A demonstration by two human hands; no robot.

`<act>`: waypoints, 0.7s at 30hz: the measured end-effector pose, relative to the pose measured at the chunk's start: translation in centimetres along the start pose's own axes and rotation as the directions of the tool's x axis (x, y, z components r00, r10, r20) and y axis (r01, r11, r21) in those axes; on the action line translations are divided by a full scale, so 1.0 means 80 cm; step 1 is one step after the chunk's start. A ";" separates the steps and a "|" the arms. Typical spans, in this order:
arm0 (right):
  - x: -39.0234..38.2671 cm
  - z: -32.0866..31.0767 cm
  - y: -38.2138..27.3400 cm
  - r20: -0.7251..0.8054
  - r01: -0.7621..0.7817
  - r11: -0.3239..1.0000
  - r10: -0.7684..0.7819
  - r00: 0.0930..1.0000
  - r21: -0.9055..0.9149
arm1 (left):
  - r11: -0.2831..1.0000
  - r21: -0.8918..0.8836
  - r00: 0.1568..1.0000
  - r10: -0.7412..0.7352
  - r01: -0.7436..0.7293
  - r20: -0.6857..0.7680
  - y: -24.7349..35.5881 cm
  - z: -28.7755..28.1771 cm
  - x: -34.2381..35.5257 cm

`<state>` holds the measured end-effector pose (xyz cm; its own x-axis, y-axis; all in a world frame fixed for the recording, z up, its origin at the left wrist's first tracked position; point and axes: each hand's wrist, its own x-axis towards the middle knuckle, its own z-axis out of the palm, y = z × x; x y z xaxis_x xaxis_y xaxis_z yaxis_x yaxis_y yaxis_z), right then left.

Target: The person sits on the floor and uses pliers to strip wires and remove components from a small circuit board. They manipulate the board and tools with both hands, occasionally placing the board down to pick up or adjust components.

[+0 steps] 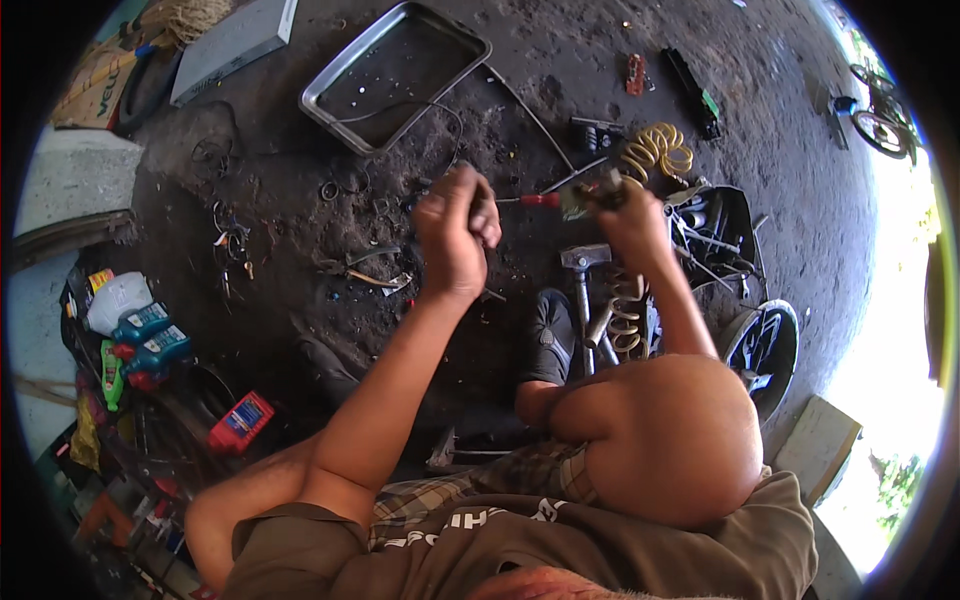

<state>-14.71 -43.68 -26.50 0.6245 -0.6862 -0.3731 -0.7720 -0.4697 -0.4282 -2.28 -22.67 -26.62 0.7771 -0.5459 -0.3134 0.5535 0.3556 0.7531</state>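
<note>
My left hand (458, 225) is closed in the middle, its fingers curled round the end of a thin dark cable (462, 128) that loops back toward a metal tray (312, 98). What else may be inside the fist is hidden. Across from it, to the right, my right hand (632, 218) grips a small greenish bottle-like thing (574, 203) with a red neck (541, 200). Its thin tip points left and ends close to my left fingers. Whether it touches them I cannot tell.
A hammer (586, 258) and a pale coil spring (627, 315) lie by my shoe (552, 335). Right of them sits a black container of tools (750, 235). A yellow coiled hose (660, 150) lies beyond. Pliers (365, 272), keys (232, 240) and bottles (150, 340) are at left.
</note>
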 end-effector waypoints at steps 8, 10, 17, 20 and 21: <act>-0.003 -0.016 0.015 -0.167 0.211 0.799 -0.140 0.976 0.563 | 0.782 -0.603 0.952 0.039 0.159 0.302 0.048 0.005 0.022; -0.008 -0.006 0.005 -0.207 0.263 0.822 -0.181 0.962 0.505 | 0.814 -0.575 0.972 0.062 0.082 0.227 0.048 0.009 0.020; -0.027 0.019 -0.011 -0.280 0.354 0.860 -0.260 0.924 0.368 | 0.852 -0.523 0.981 0.116 -0.017 0.157 0.053 0.011 0.005; -0.030 0.028 -0.011 -0.306 0.383 0.861 -0.285 0.908 0.335 | 0.783 -0.618 0.982 0.055 0.068 0.178 0.055 0.003 0.006; -0.031 0.029 -0.012 -0.316 0.390 0.861 -0.289 0.904 0.328 | 0.765 -0.637 0.979 0.043 0.095 0.197 0.056 0.001 0.007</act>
<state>-15.28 -40.24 -27.06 0.7498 -0.6600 0.0468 -0.3821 -0.4897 -0.7837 0.61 -21.45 -23.41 0.7255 -0.6692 -0.1607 0.6882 0.7033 0.1782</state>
